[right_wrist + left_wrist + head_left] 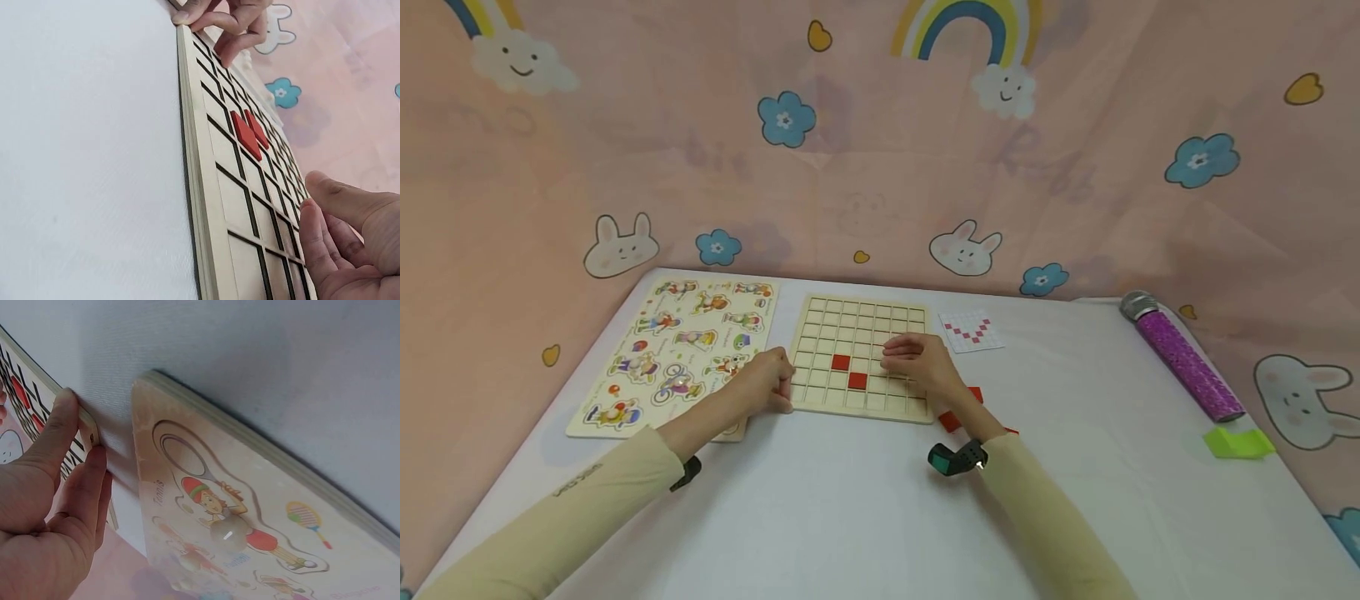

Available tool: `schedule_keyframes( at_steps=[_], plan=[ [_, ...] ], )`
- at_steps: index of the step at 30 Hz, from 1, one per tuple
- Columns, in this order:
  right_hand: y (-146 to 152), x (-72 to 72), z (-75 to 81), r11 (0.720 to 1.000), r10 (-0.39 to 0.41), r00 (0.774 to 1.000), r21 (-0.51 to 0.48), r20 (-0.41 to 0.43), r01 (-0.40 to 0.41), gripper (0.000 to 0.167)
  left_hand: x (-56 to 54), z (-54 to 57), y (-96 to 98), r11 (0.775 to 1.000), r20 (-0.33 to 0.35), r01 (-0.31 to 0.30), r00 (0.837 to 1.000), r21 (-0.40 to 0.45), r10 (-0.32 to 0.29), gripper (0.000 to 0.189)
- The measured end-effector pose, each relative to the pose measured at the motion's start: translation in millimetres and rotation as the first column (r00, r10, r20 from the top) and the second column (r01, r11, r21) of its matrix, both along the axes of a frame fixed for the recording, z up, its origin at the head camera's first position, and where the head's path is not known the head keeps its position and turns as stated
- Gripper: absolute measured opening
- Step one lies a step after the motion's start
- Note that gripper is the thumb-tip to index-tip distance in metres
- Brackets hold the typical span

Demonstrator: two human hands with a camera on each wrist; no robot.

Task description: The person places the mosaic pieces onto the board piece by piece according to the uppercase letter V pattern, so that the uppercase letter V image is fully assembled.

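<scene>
A pale wooden grid board lies on the white table, with two red square tiles set diagonally in its cells. My left hand pinches the board's near left corner between thumb and fingers, as the left wrist view shows at close range. Over the right part of the grid hovers my right hand; its thumb and fingertips point at the cells with a small gap between them, and no tile shows there. More red tiles lie beside the board, partly hidden under the right wrist.
Left of the grid stands a puzzle board with sports figures, partly under my left forearm. A small card with a red checked pattern lies at the back right. Farther right are a glittery purple microphone and a bright green piece.
</scene>
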State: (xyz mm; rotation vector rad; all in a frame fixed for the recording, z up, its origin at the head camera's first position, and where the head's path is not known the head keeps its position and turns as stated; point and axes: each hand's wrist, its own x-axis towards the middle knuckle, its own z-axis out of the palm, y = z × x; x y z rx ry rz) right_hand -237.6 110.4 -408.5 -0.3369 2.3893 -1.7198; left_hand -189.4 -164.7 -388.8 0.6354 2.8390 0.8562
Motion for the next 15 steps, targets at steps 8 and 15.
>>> schedule_keyframes(
  at_steps=[8, 15],
  plan=[
    [30.4, 0.5, -2.5, 0.997, -0.066, 0.997, 0.044, 0.032, 0.065, 0.033, 0.7, 1.3, -0.1, 1.000, -0.012, 0.014, 1.000, -0.003, -0.015, 0.028],
    [60.3, -2.0, -3.9, 0.995, -0.083, 0.997, 0.063, 0.013, 0.082, 0.037, 0.9, 2.0, 0.2, 1.000, -0.012, 0.019, 1.000, 0.005, -0.019, 0.028]
  ],
)
